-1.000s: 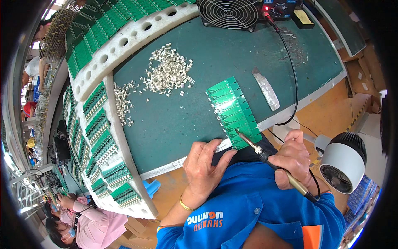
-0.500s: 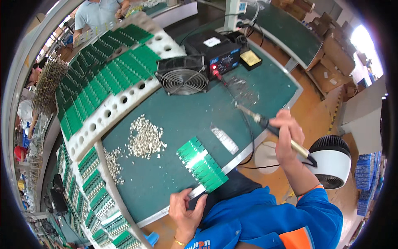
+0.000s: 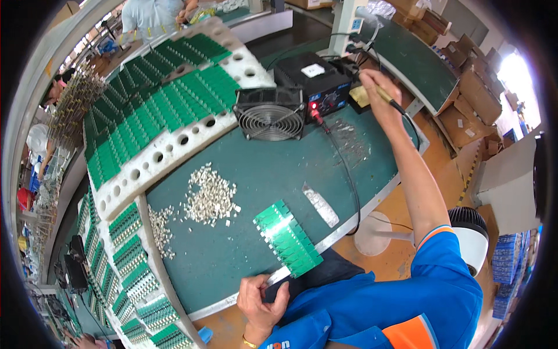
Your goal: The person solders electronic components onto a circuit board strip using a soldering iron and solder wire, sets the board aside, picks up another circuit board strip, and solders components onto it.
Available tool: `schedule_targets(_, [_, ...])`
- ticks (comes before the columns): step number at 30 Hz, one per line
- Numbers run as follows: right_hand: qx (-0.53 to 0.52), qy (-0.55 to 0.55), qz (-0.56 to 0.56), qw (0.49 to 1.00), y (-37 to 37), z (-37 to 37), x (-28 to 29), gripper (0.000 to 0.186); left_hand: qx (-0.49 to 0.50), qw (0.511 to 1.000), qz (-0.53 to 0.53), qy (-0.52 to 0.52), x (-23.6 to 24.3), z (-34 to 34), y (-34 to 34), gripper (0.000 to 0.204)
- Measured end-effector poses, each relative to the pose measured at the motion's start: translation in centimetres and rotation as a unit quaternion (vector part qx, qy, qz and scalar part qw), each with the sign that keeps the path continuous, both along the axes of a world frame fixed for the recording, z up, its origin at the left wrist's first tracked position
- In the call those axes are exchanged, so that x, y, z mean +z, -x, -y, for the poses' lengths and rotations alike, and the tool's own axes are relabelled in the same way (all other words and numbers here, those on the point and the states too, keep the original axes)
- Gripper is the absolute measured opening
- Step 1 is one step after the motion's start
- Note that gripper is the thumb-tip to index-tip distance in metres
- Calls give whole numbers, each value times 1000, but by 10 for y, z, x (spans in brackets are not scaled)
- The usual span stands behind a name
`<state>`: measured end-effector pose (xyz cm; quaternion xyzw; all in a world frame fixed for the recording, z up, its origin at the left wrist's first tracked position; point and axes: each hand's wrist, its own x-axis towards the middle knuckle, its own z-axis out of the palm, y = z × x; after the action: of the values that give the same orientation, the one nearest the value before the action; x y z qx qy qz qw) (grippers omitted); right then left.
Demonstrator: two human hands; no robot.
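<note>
My right hand [image 3: 381, 102] grips a soldering iron [image 3: 385, 94] at the far right of the bench, beside the black soldering station [image 3: 314, 84]. The iron's tip is hidden behind the fingers, close to the yellow sponge [image 3: 360, 96]. My left hand [image 3: 261, 305] rests at the bench's front edge, its fingers bent and the thumb apart from them, with nothing visible between. Just beyond it a green circuit board panel [image 3: 289, 239] lies flat, its near end over the metal edge; whether the fingertips touch it I cannot tell.
A heap of small pale metal parts [image 3: 208, 195] lies left of the panel. White foam racks [image 3: 168, 152] full of green boards stand along the left. A black fan [image 3: 271, 116] sits by the station. The iron's cable [image 3: 350, 174] loops over the right side, near a silvery strip [image 3: 320, 205].
My right hand has carried the soldering iron from near the front right edge up to the sponge at the far side. My left hand and the panel have hardly moved. The view has shifted slightly.
</note>
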<state>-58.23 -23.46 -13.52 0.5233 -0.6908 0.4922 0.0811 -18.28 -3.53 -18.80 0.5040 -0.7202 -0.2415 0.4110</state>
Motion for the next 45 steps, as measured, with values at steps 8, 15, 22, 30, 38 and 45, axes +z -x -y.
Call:
schedule_targets(8, [112, 99, 138, 979, -79, -140, 1, 19, -18, 998, 51, 9, -5, -1, -4, 48])
schedule_targets(15, [407, -45, 112, 906, -147, -224, -22, 16, -44, 994, 88, 42, -4, -1, -1, 63])
schedule_targets(22, [430, -53, 86, 897, -164, -226, -35, 19, -35, 993, 109, 42, -7, -2, 4, 54])
schedule_targets(30, [432, -58, 101, 894, -167, -226, -37, 19, -30, 989, 140, 36, -7, -1, 5, 56])
schedule_targets(38, [440, -70, 99, 890, -166, -226, -35, 19, -38, 988, 145, 38, -7, 1, 6, 52])
schedule_targets(45, [445, -71, 50, 891, -162, -227, -31, 19, -39, 986, 155, 44, -6, 2, 6, 50])
